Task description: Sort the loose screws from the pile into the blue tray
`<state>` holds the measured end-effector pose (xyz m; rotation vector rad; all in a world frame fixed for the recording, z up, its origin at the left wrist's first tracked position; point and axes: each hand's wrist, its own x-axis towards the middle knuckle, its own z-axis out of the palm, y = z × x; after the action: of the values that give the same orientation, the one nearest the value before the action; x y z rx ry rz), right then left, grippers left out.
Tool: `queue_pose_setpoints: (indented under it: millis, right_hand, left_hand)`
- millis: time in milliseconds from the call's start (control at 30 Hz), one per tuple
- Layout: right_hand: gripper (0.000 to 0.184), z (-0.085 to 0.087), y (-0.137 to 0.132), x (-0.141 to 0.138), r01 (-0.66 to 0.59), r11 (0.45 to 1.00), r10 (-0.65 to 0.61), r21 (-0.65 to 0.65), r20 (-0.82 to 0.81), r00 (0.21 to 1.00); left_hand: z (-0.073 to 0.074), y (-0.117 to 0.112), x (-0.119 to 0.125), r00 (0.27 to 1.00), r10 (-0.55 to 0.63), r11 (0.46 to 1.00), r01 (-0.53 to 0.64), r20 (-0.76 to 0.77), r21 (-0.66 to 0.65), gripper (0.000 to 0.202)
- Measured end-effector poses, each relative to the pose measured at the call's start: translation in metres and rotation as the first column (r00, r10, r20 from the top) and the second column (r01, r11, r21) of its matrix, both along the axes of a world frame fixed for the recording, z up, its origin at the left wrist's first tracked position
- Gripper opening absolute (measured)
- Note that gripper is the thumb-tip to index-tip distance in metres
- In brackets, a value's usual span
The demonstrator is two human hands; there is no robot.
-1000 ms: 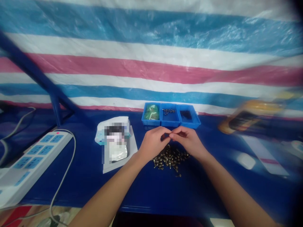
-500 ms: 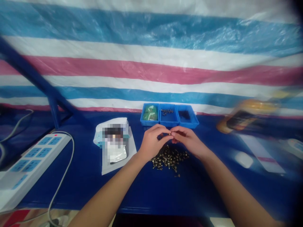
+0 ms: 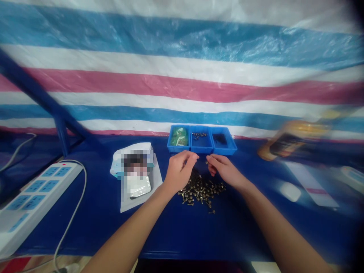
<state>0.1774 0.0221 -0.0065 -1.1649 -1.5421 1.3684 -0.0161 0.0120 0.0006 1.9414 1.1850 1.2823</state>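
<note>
My left hand hovers over the far left edge of a pile of small brass-coloured screws on the blue table, its fingers curled in a pinch. My right hand is just to the right, fingertips pinched on a tiny screw. A small gap separates the two hands. Behind them stands a row of three blue bins: green-and-white parts on the left, a few screws in the middle, dark parts on the right.
A phone on white paper lies left of the pile. A white power strip with its cable sits at the far left. A blurred yellow tool and white items lie at the right. A striped plastic sheet hangs behind.
My hands were joined at the fingertips above the pile; now they have drawn apart, the left lowering toward the screws. The view shifted slightly.
</note>
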Motion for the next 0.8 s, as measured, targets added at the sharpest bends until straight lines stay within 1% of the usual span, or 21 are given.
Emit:
queue_pose_setpoints:
  millis: [33,67,100,133,167,200,267,333,400,433,500,567,667,800]
  right_hand:
    - [0.035,0.0,0.001,0.0,0.055,0.998,-0.056,-0.003,-0.054,0.997]
    - [0.041,-0.001,0.002,0.001,0.106,0.994,-0.107,-0.012,-0.105,0.989]
    - [0.052,-0.001,0.003,0.002,0.138,0.99,-0.14,-0.028,-0.137,0.981]
    - [0.06,-0.002,0.004,0.004,0.147,0.988,-0.152,-0.041,-0.141,0.978]
    - [0.061,-0.002,0.004,0.006,0.134,0.99,-0.138,-0.04,-0.112,0.984]
    - [0.055,-0.002,0.005,0.009,0.109,0.994,-0.11,-0.02,-0.054,0.992]
    - [0.036,-0.002,0.006,0.015,0.043,0.997,-0.052,0.072,0.128,0.99]
    - [0.022,-0.001,0.006,0.018,-0.045,0.979,-0.024,0.198,0.334,0.942]
    - [0.016,-0.001,0.004,0.017,-0.144,0.947,-0.016,0.288,0.488,0.873]
    - [0.016,-0.001,0.003,0.015,-0.19,0.932,-0.007,0.309,0.538,0.843]
    - [0.017,-0.002,0.001,0.009,-0.25,0.913,0.005,0.321,0.605,0.796]
    - [0.018,-0.005,-0.001,0.002,-0.259,0.908,-0.021,0.33,0.651,0.759]
    - [0.021,-0.009,-0.002,-0.007,-0.23,0.911,-0.081,0.343,0.694,0.716]
    - [0.019,-0.014,-0.002,-0.011,-0.23,0.914,-0.08,0.334,0.706,0.704]
  left_hand:
    - [0.0,0.0,0.0,1.0,0.006,1.0,-0.005,0.002,-0.013,0.035]
    - [0.0,0.0,0.0,1.0,0.014,1.0,-0.014,0.004,-0.021,0.035]
    - [0.0,0.0,0.0,1.0,0.024,0.999,-0.024,0.006,-0.025,0.035]
    - [0.0,0.001,0.0,0.999,0.037,0.999,-0.037,0.004,-0.027,0.034]
    - [0.0,0.002,0.0,0.999,0.053,0.998,-0.053,-0.003,-0.028,0.032]
    - [0.0,0.002,0.0,0.997,0.071,0.997,-0.072,-0.015,-0.028,0.03]
    - [-0.002,0.005,0.0,0.993,0.101,0.994,-0.103,-0.065,-0.028,0.024]
    - [-0.004,0.008,-0.002,0.982,0.108,0.993,-0.114,-0.157,-0.03,0.018]
    - [-0.008,0.009,-0.004,0.956,0.094,0.993,-0.11,-0.279,-0.043,0.017]
    - [-0.01,0.01,-0.005,0.936,0.082,0.993,-0.107,-0.341,-0.054,0.017]
    - [-0.015,0.01,-0.007,0.895,0.057,0.992,-0.102,-0.443,-0.078,0.02]
    - [-0.019,0.01,-0.008,0.861,0.03,0.991,-0.093,-0.508,-0.1,0.021]
    - [-0.023,0.01,-0.009,0.833,-0.003,0.99,-0.074,-0.553,-0.117,0.022]
    - [-0.023,0.01,-0.009,0.813,-0.029,0.992,-0.049,-0.581,-0.118,0.02]
